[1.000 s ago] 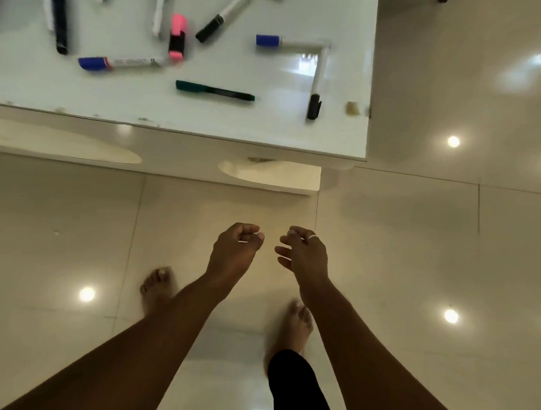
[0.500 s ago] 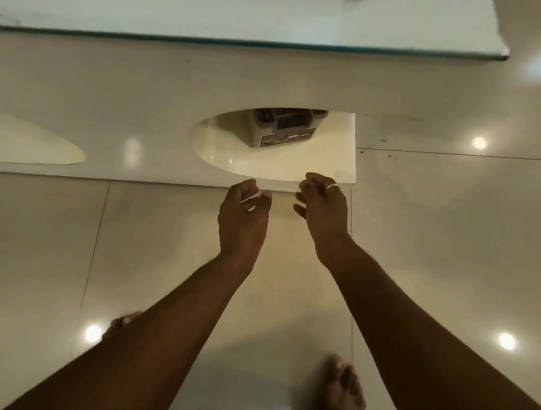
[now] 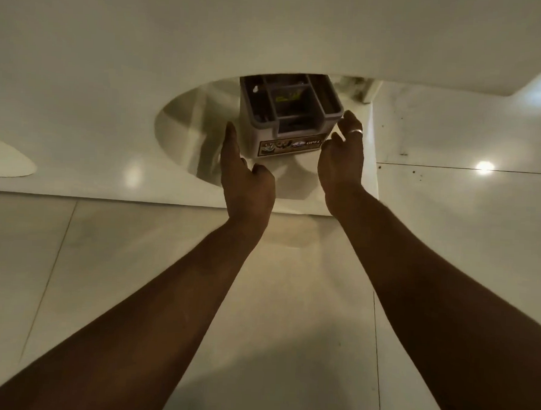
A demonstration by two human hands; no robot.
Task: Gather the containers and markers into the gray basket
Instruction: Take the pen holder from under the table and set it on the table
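A gray basket [image 3: 251, 128] with inner dividers and a sticker on its front stands on a low shelf inside a curved opening under the white table. My left hand [image 3: 244, 172] reaches toward its left side with fingers extended, close to the wall but apart from it as far as I can tell. My right hand [image 3: 342, 155], wearing a ring, is spread beside the basket's right front corner, its fingertips near the rim. Neither hand holds anything. No markers or containers are in view.
The white table body [image 3: 145, 57] fills the top of the view, with the curved cut-out edge [image 3: 160, 127] framing the shelf. A second cut-out [image 3: 5, 159] shows at far left. Glossy tiled floor [image 3: 449, 230] lies below and to the right.
The view has dropped from the tabletop with markers to the space under the table. Both hands moved forward into the opening and opened out on either side of the basket.
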